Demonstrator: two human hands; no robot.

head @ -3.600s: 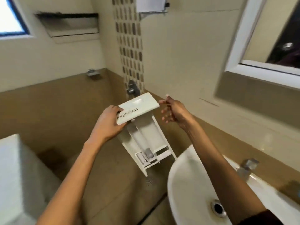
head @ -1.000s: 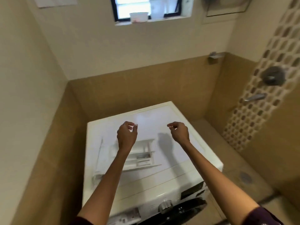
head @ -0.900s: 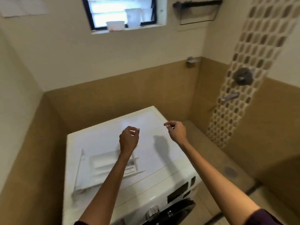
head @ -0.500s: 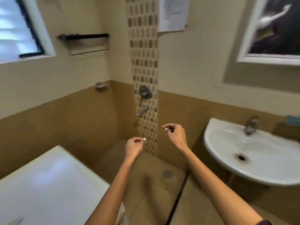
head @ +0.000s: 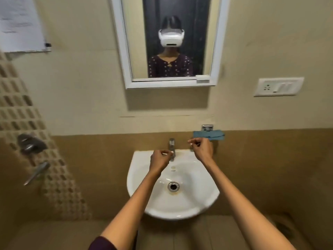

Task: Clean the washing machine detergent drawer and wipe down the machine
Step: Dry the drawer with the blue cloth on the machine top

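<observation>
**Both hands hovering empty over the wash basin**

The person is standing square to a white wall-mounted basin [head: 203, 197], both bare forearms reaching forward over its bowl. The left hand [head: 159, 160] is hanging just in front of the chrome tap [head: 172, 144], its fingers curled in loosely with thumb and forefinger nearly meeting; that grip is narrow and holding nothing. The right hand [head: 202, 147] is sitting a little higher and further back, above the basin's rear right rim, fingers bent in the same loose pinch, also narrow and empty.

A folded blue cloth [head: 210, 135] is lying against the wall on a small metal holder just beyond the right hand, close to its knuckles; whether they are touching cannot be told. The drain [head: 173, 186] is showing in the bowl between the two forearms, with a faint rusty stain beside it.

The detergent drawer and the washing machine are lying outside this view.

Above the basin a white-framed mirror [head: 127, 69] is reflecting the person in a dark patterned top, wearing a white headset. A switch plate [head: 278, 86] is sitting on the wall to the right, a pinned paper sheet [head: 19, 24] at upper left, and a shower mixer [head: 29, 143] on the mosaic tile strip at left.
</observation>
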